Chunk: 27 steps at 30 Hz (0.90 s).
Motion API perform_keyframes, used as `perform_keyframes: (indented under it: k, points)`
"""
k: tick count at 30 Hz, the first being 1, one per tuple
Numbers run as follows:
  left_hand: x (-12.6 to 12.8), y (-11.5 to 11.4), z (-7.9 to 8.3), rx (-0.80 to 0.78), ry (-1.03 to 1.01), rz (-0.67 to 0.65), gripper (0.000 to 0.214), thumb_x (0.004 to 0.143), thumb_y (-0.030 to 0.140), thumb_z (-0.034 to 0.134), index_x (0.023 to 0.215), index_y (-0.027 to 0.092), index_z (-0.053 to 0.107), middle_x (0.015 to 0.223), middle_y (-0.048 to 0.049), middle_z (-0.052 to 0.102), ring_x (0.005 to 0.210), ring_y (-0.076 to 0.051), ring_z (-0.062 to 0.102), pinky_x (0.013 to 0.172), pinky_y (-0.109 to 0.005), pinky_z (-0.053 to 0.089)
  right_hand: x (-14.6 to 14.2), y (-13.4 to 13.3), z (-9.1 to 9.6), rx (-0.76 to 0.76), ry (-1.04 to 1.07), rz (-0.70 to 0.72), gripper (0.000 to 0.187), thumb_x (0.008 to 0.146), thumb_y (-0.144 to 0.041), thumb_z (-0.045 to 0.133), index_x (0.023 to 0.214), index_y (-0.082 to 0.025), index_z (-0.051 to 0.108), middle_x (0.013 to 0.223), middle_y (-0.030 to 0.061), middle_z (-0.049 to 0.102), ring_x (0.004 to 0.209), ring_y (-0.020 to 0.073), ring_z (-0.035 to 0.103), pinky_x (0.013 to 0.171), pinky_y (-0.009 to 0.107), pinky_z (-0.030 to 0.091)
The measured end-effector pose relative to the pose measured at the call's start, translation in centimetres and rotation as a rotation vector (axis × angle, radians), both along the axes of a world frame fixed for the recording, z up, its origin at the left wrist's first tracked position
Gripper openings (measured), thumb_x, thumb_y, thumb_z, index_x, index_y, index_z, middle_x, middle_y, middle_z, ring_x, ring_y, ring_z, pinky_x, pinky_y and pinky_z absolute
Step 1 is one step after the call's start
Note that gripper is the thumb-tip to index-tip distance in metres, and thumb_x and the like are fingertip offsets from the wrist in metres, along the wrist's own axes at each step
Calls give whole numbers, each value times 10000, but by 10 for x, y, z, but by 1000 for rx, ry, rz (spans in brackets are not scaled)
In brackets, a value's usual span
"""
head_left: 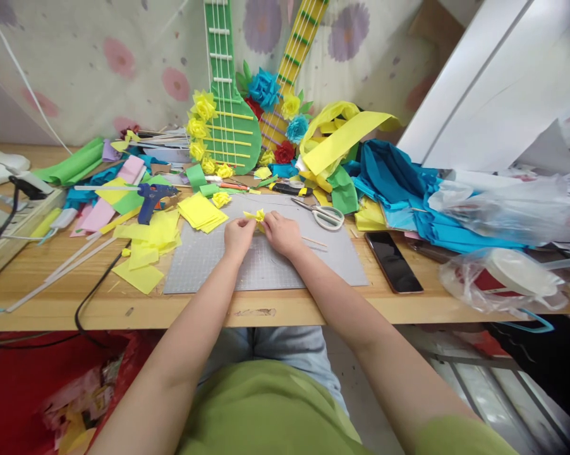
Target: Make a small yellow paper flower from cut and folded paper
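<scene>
Both hands meet over the grey cutting mat (209,265), pinching a small yellow paper flower (260,216) between them. My left hand (239,237) grips its left petal with closed fingers. On the other side, the curled fingers of my right hand (282,232) hold it near the base; part of the flower is hidden behind them. A thin wooden stick (315,241) lies on the mat right of my right hand. Just beyond are scissors (327,217) with pale handles. Left of my hands sit a stack of yellow paper squares (202,213) and a finished yellow flower (221,199).
A blue glue gun (152,201) lies at the left among yellow paper scraps (147,237). A green paper guitar (235,133) and a yellow one (292,57) lean on the wall. At the right are a phone (394,262), blue paper (389,177) and a bagged cup (507,275).
</scene>
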<state>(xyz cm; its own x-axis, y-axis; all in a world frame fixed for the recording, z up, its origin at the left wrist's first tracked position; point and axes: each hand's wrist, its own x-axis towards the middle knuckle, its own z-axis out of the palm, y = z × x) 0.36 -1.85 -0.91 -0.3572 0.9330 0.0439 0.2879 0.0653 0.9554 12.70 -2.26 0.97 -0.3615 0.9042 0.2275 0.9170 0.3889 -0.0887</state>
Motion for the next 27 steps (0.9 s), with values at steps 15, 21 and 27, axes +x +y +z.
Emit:
perform_keyframes:
  k: [15, 21, 27]
  points:
    - [1, -2, 10, -39, -220, 32, 138, 598, 261, 626, 528, 157, 570, 498, 25, 547, 475, -82, 464, 509, -218, 363, 0, -1, 1, 47, 47, 74, 380, 931, -376, 206, 961, -179, 529, 964, 72, 584, 834, 160, 530, 606, 253, 292]
    - [3, -1, 4, -7, -182, 42, 187, 639, 317, 622, 558, 154, 577, 530, 6, 571, 512, -98, 499, 536, -226, 390, -1, 1, -2, 29, 62, 69, 343, 931, -351, 224, 965, -173, 516, 982, 72, 586, 833, 162, 535, 607, 254, 303]
    - [1, -6, 2, 208, 272, -72, 184, 676, 344, 612, 735, 177, 663, 790, -38, 659, 713, -147, 545, 723, -283, 426, 2, 5, -6, 9, 98, -40, 336, 933, -345, 223, 988, -166, 502, 997, 71, 585, 787, 159, 545, 594, 250, 310]
